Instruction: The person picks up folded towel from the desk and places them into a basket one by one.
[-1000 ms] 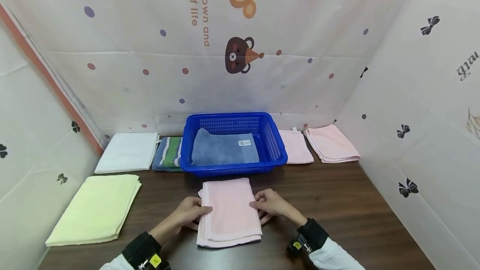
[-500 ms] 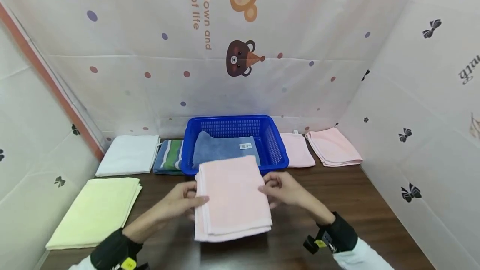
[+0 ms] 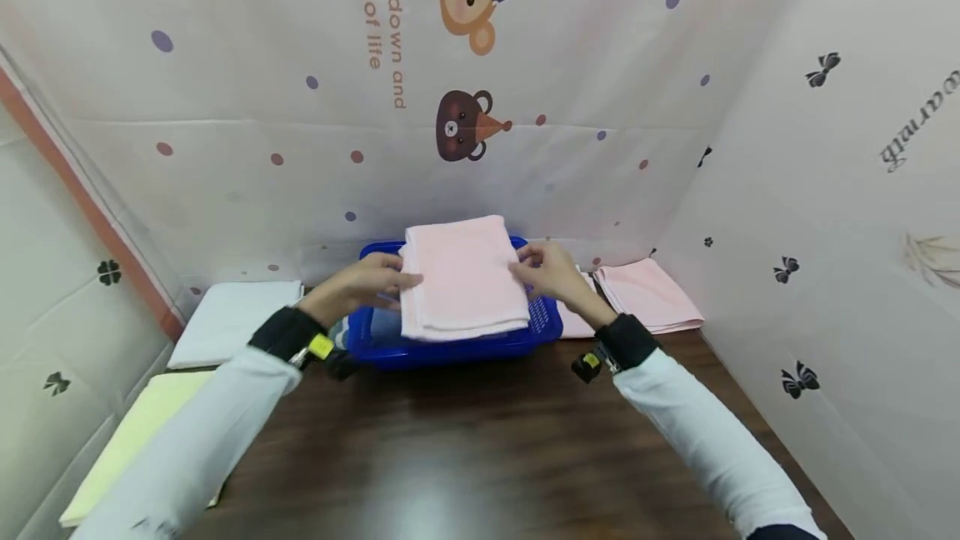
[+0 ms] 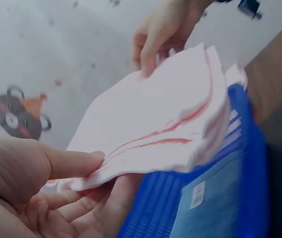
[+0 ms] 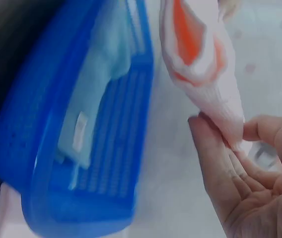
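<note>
A folded pink towel (image 3: 468,273) hangs in the air over the blue plastic basket (image 3: 442,354). My left hand (image 3: 363,280) pinches its left edge, thumb on top and fingers beneath, as the left wrist view also shows. At the opposite edge my right hand (image 3: 551,273) pinches the towel between thumb and fingers. Below it, inside the basket, lies a blue towel (image 5: 84,119) with a white label (image 5: 80,131). In the right wrist view the pink towel (image 5: 215,84) is apart from the basket, its folded layers seen end-on.
A white towel (image 3: 232,319) and a yellow towel (image 3: 135,432) lie at the left, the yellow one partly behind my sleeve. Right of the basket are two more pink towels, one (image 3: 648,294) by the side wall. A printed curtain (image 3: 337,173) stands close behind the basket.
Both hands have lifted the pink towel off the table and carried it forward, from in front of the basket to above it. The towel now covers most of the basket's opening.
</note>
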`<state>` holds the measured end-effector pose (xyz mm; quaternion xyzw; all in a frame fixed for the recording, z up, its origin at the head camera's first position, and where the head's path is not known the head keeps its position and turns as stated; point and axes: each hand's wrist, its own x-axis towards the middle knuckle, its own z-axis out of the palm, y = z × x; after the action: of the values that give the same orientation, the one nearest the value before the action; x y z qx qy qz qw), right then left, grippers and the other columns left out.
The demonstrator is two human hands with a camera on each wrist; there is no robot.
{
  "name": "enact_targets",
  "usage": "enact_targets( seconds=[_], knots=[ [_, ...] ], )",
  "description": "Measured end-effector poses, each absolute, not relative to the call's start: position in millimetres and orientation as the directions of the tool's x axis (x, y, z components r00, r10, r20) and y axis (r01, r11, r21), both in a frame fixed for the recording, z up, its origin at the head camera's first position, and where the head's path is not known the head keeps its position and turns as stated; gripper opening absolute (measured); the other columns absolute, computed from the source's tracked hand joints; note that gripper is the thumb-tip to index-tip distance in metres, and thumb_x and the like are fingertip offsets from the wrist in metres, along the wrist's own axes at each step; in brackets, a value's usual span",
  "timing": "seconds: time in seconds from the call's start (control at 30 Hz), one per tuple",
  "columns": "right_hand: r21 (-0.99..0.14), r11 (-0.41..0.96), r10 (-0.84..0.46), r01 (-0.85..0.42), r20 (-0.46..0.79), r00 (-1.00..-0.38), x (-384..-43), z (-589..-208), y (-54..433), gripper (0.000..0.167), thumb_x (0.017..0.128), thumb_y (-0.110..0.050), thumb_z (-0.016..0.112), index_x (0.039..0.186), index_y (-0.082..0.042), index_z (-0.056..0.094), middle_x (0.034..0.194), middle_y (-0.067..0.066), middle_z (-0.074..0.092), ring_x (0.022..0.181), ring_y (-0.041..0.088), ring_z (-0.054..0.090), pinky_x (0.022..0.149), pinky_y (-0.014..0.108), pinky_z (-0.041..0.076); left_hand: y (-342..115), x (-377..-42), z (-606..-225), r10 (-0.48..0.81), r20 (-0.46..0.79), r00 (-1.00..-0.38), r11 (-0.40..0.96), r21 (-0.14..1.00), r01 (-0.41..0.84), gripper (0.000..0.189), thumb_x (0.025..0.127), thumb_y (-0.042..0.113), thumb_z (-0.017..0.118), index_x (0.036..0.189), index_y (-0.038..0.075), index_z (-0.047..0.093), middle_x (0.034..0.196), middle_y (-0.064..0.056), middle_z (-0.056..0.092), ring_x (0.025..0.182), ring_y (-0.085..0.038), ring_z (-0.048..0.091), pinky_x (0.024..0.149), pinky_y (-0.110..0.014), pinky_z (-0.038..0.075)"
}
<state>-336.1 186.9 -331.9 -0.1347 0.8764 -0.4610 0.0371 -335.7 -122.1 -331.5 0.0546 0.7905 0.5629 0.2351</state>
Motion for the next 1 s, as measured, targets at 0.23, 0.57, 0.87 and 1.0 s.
enact_targets(
  seconds=[0.23,0.57,0.87,1.0],
  knots=[
    [-0.779,0.607,-0.264,-0.159,-0.008,-0.965,-384,-350,201,0.033,0.100,-0.009,0.061,0.124,0.014,0.062,0.109,0.028,0.066,0.076,0.015,0.068,0.072,0.040,0.064,-88,-388,-345,0.238,-0.403,-0.884,0.384,0.875,-0.295,0.065,0.101,0.019,0.064,0.155,-0.005,0.035,0.103,-0.005,0.066,0.090,-0.015,0.065,0.096,-0.037,0.058],
    [-0.583,0.785,-0.272,-0.209,-0.021,-0.962,-417,-368,186,0.015,0.088,-0.001,0.066,0.086,0.011,0.076,0.074,0.019,0.075,0.052,0.014,0.069,0.055,0.026,0.059,-82,-410,-384,0.076,-0.449,-0.890,0.409,0.828,-0.384,0.022,0.096,0.013,0.071,0.111,-0.004,0.067,0.094,-0.011,0.064,0.086,-0.022,0.062,0.092,-0.038,0.060],
    [-0.508,0.859,-0.187,-0.069,-0.185,-0.965,-416,-388,179,0.016,0.092,0.004,0.058,0.090,0.014,0.070,0.064,0.018,0.073,0.051,0.022,0.072,0.051,0.026,0.058,-65,-408,-407,0.132,-0.425,-0.896,0.536,0.791,-0.297,0.016,0.095,0.009,0.072,0.103,-0.004,0.068,0.082,-0.009,0.062,0.070,-0.018,0.061,0.075,-0.034,0.063],
    [-0.499,0.866,-0.178,0.036,-0.375,-0.910,-416,-386,167,0.026,0.097,-0.008,0.066,0.111,0.014,0.065,0.082,0.025,0.076,0.066,0.029,0.077,0.060,0.032,0.063,-69,-413,-408,0.076,-0.468,-0.881,0.572,0.744,-0.346,0.033,0.094,0.002,0.070,0.124,-0.009,0.059,0.096,-0.019,0.067,0.076,-0.025,0.065,0.082,-0.041,0.064]
  ],
)
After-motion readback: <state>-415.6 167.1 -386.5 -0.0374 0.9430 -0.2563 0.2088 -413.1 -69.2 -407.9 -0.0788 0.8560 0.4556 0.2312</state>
